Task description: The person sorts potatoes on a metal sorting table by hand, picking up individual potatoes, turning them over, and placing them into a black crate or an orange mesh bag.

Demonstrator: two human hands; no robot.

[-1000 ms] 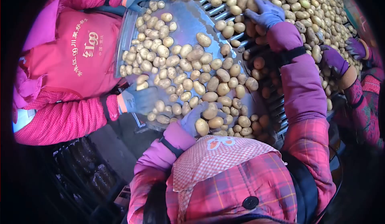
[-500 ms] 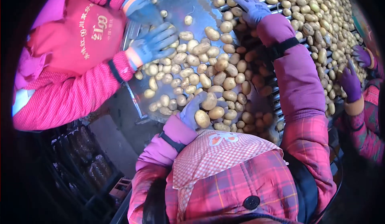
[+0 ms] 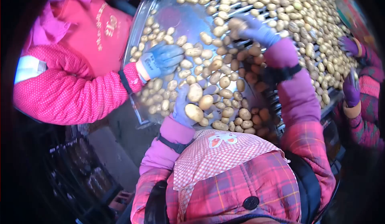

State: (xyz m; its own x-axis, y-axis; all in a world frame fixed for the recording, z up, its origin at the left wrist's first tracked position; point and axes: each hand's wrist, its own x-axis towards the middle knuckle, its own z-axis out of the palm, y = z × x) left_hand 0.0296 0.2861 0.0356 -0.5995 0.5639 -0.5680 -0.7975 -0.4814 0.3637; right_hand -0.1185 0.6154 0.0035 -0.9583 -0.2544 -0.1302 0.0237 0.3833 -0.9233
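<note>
In the head view my left hand (image 3: 183,105), in a lavender glove, cups a few pale brown potatoes (image 3: 194,112) against the palm. Its fingers reach among the loose potatoes on the metal tray (image 3: 170,17). Farther up and to the right, my right hand (image 3: 258,30), gloved the same way, is smeared by motion. A potato (image 3: 237,25) is at its fingertips and appears gripped. Below this hand, more potatoes (image 3: 225,82) lie loose across the tray's middle, some in shadow.
Across the tray at left, a co-worker's blue-gloved hand (image 3: 163,59) rests on potatoes. A large bed of potatoes (image 3: 292,21) covers the metal bars at upper right. At the far right are another person's purple-gloved hands (image 3: 351,89).
My right hand has closed on a potato and moved slightly down toward me. My left hand has shifted a little left and up with its potatoes. The co-worker's hands have moved apart.
</note>
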